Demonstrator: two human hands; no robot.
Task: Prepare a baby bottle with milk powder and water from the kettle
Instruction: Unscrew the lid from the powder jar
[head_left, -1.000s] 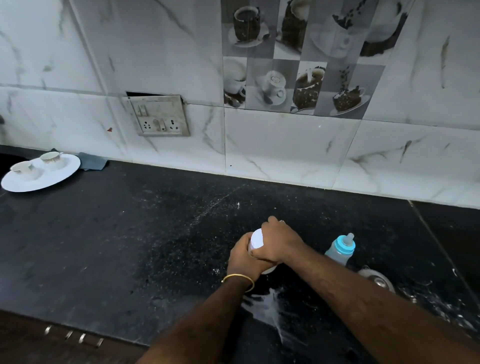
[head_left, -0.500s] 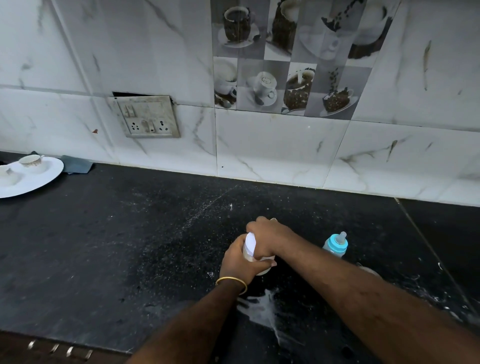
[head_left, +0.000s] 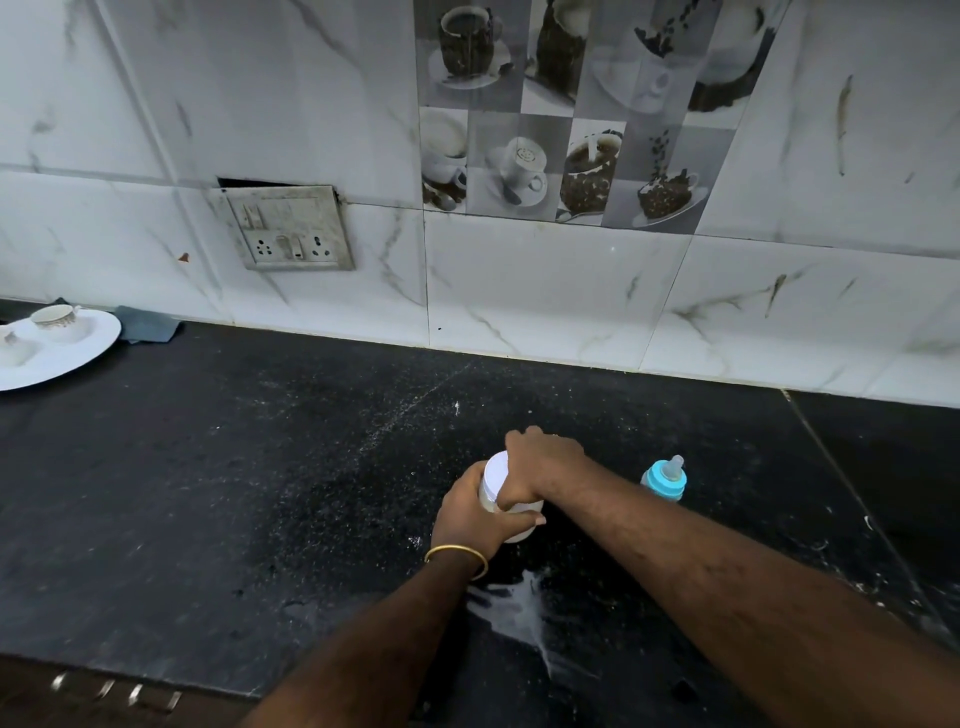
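Black speckled bench (head_left: 218, 493), white spill (head_left: 524, 608), marble-tile wall. Left hand (head_left: 472, 519) grips white jar (head_left: 493, 480); right hand (head_left: 540, 462) clamped over top, lid hidden. Baby bottle (head_left: 665, 478) partly hidden behind forearm.

This is a home kitchen. A black speckled stone counter (head_left: 208, 493) runs along a wall of white marble-look tiles (head_left: 545, 291), and one decorative tile panel (head_left: 566, 114) shows printed coffee cups and beans. A switch and socket plate (head_left: 291, 228) is set into the wall just above the counter. At the far left a white plate (head_left: 67, 353) carries a small teacup (head_left: 52, 317), with a grey cloth (head_left: 148, 327) just beside it. Drawer handles (head_left: 117, 691) show below the counter's front edge.
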